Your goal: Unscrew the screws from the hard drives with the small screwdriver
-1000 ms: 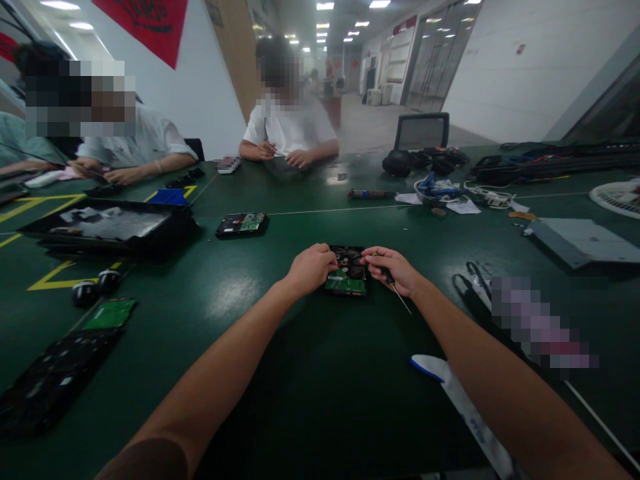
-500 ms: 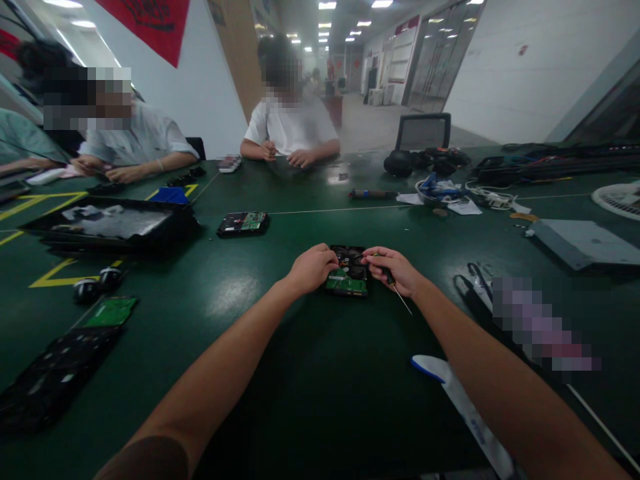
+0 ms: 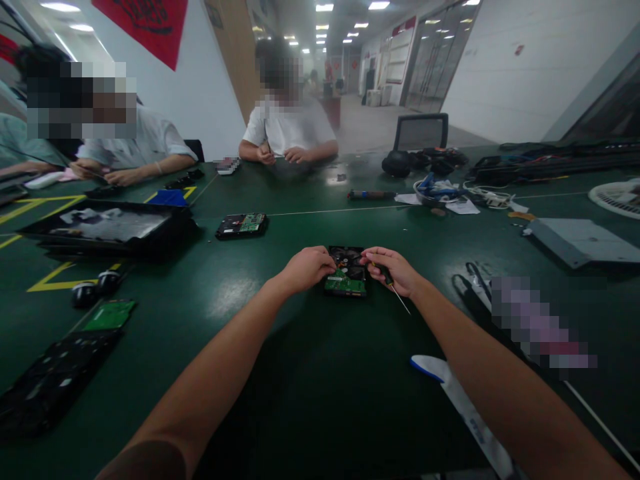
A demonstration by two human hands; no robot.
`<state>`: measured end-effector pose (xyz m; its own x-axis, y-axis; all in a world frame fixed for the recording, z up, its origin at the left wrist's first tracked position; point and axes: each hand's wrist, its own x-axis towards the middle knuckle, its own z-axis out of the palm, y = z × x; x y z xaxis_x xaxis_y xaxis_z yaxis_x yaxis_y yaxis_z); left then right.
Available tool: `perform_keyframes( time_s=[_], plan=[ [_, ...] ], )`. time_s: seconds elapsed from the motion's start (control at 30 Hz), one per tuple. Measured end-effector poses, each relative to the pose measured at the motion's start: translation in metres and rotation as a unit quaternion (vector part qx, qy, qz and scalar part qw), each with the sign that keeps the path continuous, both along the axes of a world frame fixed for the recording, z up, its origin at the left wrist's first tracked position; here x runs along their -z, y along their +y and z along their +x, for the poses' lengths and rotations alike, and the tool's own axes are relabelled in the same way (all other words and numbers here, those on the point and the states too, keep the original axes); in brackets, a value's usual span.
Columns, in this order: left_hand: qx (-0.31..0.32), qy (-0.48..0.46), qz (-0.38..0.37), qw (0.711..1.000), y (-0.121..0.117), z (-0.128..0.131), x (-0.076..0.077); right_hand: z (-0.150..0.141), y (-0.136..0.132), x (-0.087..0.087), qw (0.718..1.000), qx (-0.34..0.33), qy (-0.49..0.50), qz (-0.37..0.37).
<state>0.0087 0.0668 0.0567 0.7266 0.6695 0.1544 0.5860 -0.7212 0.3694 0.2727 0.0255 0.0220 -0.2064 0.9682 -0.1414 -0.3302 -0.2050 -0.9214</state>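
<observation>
- I see the left hand [image 3: 309, 268] curled at the left edge of the hard drive [image 3: 346, 272], fingertips touching it; I can't tell whether they grip or only rest. It seems placed to steady the drive.
- The right hand [image 3: 390, 270], apart from the left, is closed around a screwdriver [image 3: 387, 277], fingertips at the drive's right edge. The shaft points back toward the near side, probably to leave thumb and forefinger free; anything pinched there is too small for me to make out.
- The drive lies flat between both hands, green board on its near half, likely central for easy reach.
- The surface is a dark green table [image 3: 310, 373]. Far left of the hands sit another drive [image 3: 241, 225] and a black tray [image 3: 150, 241]; a grey metal case [image 3: 590, 240] lies right.
- Beyond, a person in white [image 3: 295, 127] sits across, under a lit ceiling.
</observation>
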Motion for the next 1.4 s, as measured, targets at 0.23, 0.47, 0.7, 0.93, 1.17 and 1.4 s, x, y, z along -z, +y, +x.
perform_keyframes(
  time_s=[0.23, 0.47, 0.7, 0.93, 1.17, 1.4],
  plan=[
    [0.002, -0.062, 0.001, 0.998, -0.002, -0.003, -0.01, 0.0, 0.001, -0.001, 1.0, 0.007, 0.013, -0.006],
    [-0.007, -0.037, -0.061, 0.997, -0.003, -0.01, -0.02, 0.002, -0.002, -0.006, 0.999, 0.008, 0.036, -0.018],
    [-0.027, 0.067, -0.174, 0.982, -0.009, -0.013, -0.015, 0.001, 0.003, 0.001, 0.997, 0.069, 0.009, 0.037],
    [-0.009, 0.074, -0.182, 0.981, -0.011, -0.011, -0.017, 0.0, 0.006, 0.011, 0.96, 0.177, -0.146, 0.161],
    [-0.027, -0.003, -0.143, 0.989, -0.011, -0.009, -0.032, 0.0, 0.006, 0.01, 0.946, 0.185, -0.197, 0.176],
    [-0.045, -0.068, -0.186, 0.979, -0.011, -0.007, -0.027, -0.005, 0.011, 0.013, 0.971, 0.188, -0.076, 0.127]
  ],
)
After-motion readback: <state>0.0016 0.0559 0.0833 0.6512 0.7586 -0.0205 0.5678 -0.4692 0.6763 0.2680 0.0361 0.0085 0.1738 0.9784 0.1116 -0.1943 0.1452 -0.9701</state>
